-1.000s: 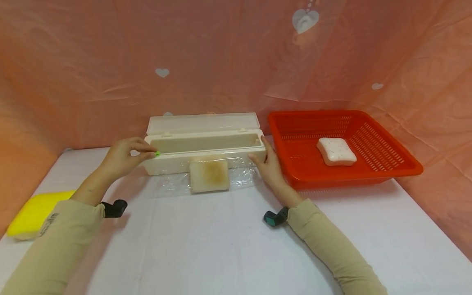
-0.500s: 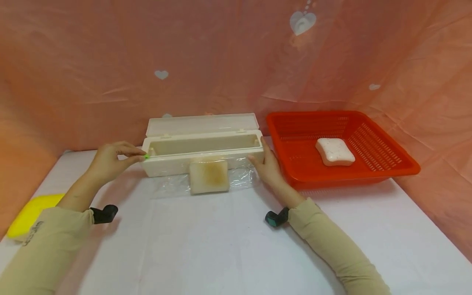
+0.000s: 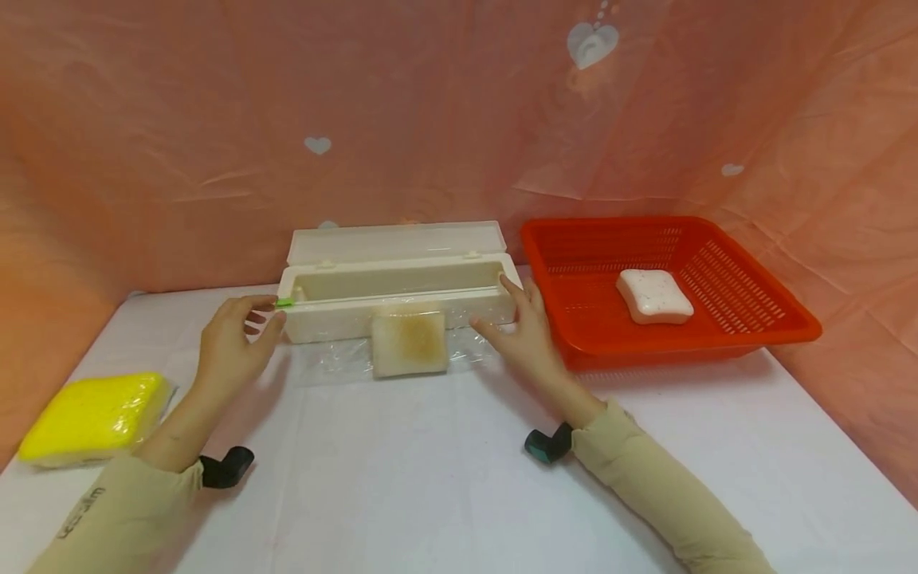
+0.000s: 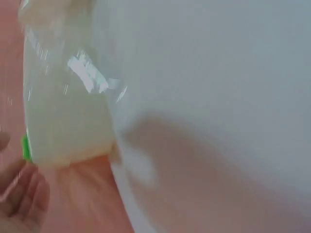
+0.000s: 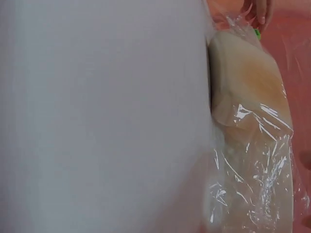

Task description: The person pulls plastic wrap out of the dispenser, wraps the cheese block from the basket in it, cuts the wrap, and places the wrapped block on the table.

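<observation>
A long white cling film dispenser [image 3: 330,323] stands at the back with its lid [image 3: 402,241] up. Clear film [image 3: 333,359] hangs down its front onto the table. Against that front leans a pale, thick bread-like slab [image 3: 409,344] with a browned patch, under the film in the right wrist view. At the dispenser's left end, my left hand [image 3: 233,343] has its fingertips beside the green slide cutter [image 4: 26,148], thumb and fingers apart. My right hand [image 3: 527,339] is spread at the right end, index fingertip at the rim, thumb off the front face.
A red plastic basket [image 3: 667,347] stands right of the dispenser, holding a white speckled, square block [image 3: 654,295]. On the left of the table lies a yellow-topped block [image 3: 93,414] in shiny wrap. A pink curtain [image 3: 430,104] hangs close behind.
My left hand slid the green cutter leftward to the dispenser's end, then loosened its pinch and dropped slightly. My right hand's fingers have loosened from the right end.
</observation>
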The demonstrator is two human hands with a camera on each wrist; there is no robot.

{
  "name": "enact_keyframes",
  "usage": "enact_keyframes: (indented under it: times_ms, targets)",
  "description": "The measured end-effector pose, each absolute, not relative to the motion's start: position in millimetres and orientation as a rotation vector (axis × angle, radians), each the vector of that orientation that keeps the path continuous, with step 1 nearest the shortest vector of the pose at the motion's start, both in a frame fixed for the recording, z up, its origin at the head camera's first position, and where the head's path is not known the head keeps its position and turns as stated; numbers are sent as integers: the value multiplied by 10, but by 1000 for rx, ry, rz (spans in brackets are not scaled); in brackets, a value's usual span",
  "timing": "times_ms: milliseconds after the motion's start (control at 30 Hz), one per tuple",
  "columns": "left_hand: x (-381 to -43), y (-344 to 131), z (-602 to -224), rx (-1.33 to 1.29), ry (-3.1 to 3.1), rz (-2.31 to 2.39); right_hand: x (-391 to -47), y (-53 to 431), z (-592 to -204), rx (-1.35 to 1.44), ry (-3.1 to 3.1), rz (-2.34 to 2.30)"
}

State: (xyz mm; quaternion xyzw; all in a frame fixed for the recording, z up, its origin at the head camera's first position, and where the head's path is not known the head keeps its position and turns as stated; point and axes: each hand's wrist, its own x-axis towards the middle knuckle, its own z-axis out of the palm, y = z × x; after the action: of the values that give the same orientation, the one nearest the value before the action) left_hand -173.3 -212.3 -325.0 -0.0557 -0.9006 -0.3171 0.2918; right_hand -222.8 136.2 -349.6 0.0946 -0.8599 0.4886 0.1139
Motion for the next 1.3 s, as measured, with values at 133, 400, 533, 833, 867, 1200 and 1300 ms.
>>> enact_keyframes:
  times_ms: [133, 400, 533, 833, 867, 1200, 1300]
  targets:
    - [-1611, -1993, -3328, 8, -2334, -919, -2184, 1323, -3510, 364, -2518, 1269]
    - [-1390, -1788, -3406, 33, -2560, -923, -2167, 1173, -3446, 574, -2500, 1172]
    - [-1319, -1671, -3381, -19, -2765, -872, -2207, 1092, -3438, 674, -2441, 1114]
    - [-1291, -1320, -3383, -7, -3076, -1102, -2267, 909, -3441, 799, -2464, 1004]
    - [-1300, -1282, -3393, 11, -3079, -1168, -2272, 890, -3442, 813, -2463, 985]
    - [-1315, -999, -3460, 143, -2834, -2006, -2271, 778, -3434, 846, -2518, 842]
    - [-1319, -949, -3473, 170, -2741, -2105, -2274, 769, -3437, 847, -2489, 851]
